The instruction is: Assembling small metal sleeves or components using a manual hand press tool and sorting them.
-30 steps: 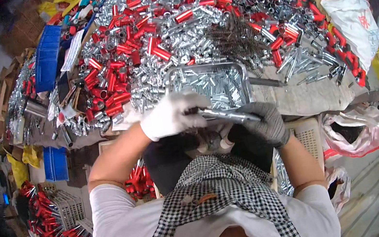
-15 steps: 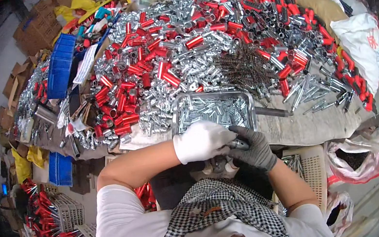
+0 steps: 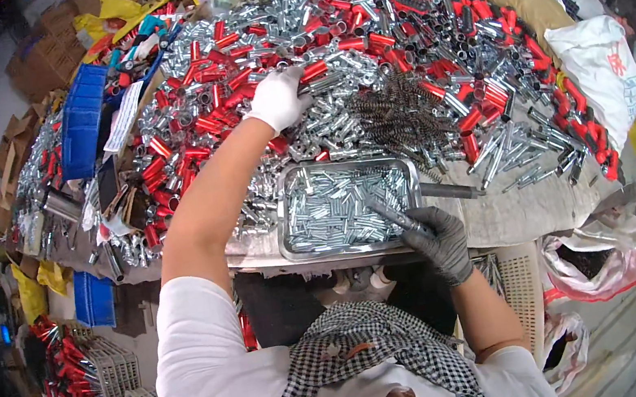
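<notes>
My left hand (image 3: 279,101), in a white glove, reaches into the heap of loose metal parts. Its fingers are apart beside a silver tube (image 3: 324,82) and a red tube (image 3: 313,71); the fingertips are partly hidden among the pieces. In a grey glove, my right hand (image 3: 442,239) is closed around a slim dark-silver cylindrical metal part (image 3: 396,215). That part points up and left over the right side of a metal tray (image 3: 284,236). Small silver pins (image 3: 336,212) fill the tray.
Dark coil springs (image 3: 400,116) lie behind the tray, with long silver rods (image 3: 497,155) to their right. A dark bar (image 3: 452,191) rests at the tray's right side. Blue bins (image 3: 83,123) stand at left, a white sack (image 3: 600,74) at right, and a beige crate (image 3: 523,291) below the table edge.
My left hand has left my right hand and moved far forward into the heap. My right hand has shifted slightly right, still holding the metal part. The view has shifted a little.
</notes>
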A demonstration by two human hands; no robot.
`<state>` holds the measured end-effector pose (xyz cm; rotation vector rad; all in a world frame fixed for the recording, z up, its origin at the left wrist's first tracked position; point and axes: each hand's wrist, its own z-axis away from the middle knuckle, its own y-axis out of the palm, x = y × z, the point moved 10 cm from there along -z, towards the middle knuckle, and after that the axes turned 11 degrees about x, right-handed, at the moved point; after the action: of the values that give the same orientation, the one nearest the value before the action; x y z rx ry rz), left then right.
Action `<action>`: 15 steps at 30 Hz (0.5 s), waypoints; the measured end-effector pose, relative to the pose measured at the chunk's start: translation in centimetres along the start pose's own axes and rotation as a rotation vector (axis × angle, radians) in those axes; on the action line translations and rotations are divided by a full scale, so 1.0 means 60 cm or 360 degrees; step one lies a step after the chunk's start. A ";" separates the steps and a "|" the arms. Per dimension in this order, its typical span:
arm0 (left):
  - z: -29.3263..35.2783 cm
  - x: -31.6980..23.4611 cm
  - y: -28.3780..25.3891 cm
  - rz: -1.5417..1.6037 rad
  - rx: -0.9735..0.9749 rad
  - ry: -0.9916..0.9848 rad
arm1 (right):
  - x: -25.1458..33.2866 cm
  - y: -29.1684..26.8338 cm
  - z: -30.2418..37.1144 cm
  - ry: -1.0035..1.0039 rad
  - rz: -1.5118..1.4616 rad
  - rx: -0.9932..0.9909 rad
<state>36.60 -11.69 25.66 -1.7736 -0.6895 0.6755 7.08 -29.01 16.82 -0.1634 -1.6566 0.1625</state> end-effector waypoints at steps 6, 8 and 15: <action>-0.010 0.002 0.008 -0.0036 0.0298 -0.0088 | -0.012 -0.021 0.012 0.0077 0.0110 -0.0143; -0.006 0.014 0.015 0.0093 0.0420 -0.0175 | 0.002 -0.011 0.017 0.0010 0.0228 -0.0146; 0.045 0.023 0.014 0.0314 0.0214 -0.0243 | 0.038 0.022 0.044 -0.0070 0.0493 -0.0150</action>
<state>35.68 -9.19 23.97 -1.6907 -0.5610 0.9771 4.27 -27.29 18.55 -0.4914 -1.6760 0.3242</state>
